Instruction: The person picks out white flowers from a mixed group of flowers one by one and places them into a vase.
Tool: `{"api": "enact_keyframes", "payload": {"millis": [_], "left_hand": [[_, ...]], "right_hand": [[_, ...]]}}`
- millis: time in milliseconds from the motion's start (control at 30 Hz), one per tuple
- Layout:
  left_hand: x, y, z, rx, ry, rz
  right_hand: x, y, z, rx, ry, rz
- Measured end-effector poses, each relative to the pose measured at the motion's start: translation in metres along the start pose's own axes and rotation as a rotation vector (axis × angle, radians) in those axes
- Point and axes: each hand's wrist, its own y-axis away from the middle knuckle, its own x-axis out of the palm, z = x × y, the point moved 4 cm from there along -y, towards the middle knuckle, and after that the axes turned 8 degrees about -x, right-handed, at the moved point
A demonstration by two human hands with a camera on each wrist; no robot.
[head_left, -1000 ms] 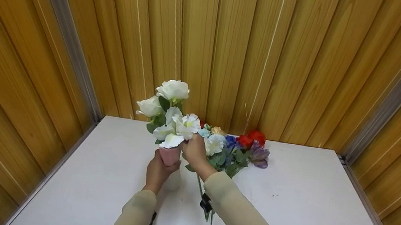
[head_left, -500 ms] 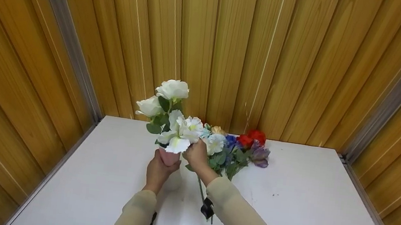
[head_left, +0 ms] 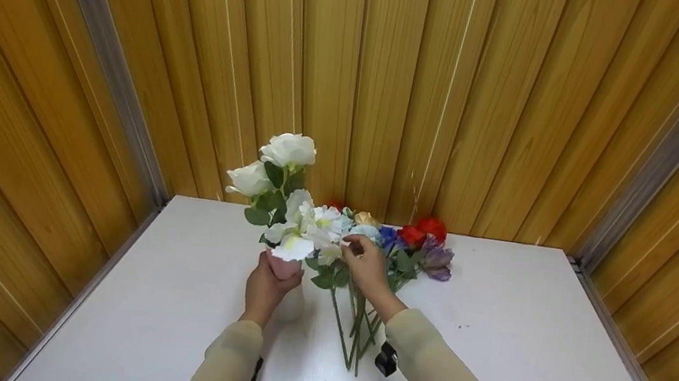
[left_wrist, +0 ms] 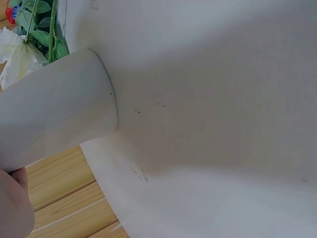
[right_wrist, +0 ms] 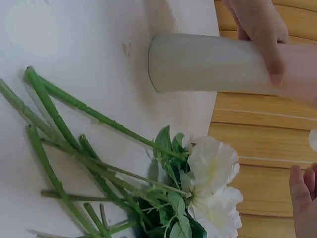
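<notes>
My left hand (head_left: 267, 288) grips a tall vase (head_left: 284, 266), pink at the top and whitish below, standing on the table. In the right wrist view, the left hand's thumb lies across the vase (right_wrist: 208, 63). Two white roses (head_left: 288, 150) with green leaves rise from it, and a ruffled white iris (head_left: 293, 246) leans over its rim to the right. My right hand (head_left: 367, 270) is just right of the white blooms, fingers loosely bent and holding nothing. It sits above the heap of flowers, partly covering them; in the right wrist view only its fingers (right_wrist: 302, 198) show.
On the white table (head_left: 171, 325) lie several artificial flowers, including red blooms (head_left: 431, 229), a blue one (head_left: 389, 239) and a purple one (head_left: 437, 260). Their green stems (head_left: 355, 333) point toward the front. Wood-grain panels (head_left: 382, 93) enclose the back and sides.
My right hand has come away from the white iris and moved right, its fingers loosening. The iris now leans from the vase by itself. My left hand keeps its grip.
</notes>
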Motion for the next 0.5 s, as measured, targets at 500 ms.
{"api": "enact_keyframes", "payload": {"millis": [500], "left_hand": [[0.003,-0.002,0.0,-0.06,0.027,0.061]], "right_hand": [[-0.022,0.002,-0.028,0.124,-0.037,-0.003]]}}
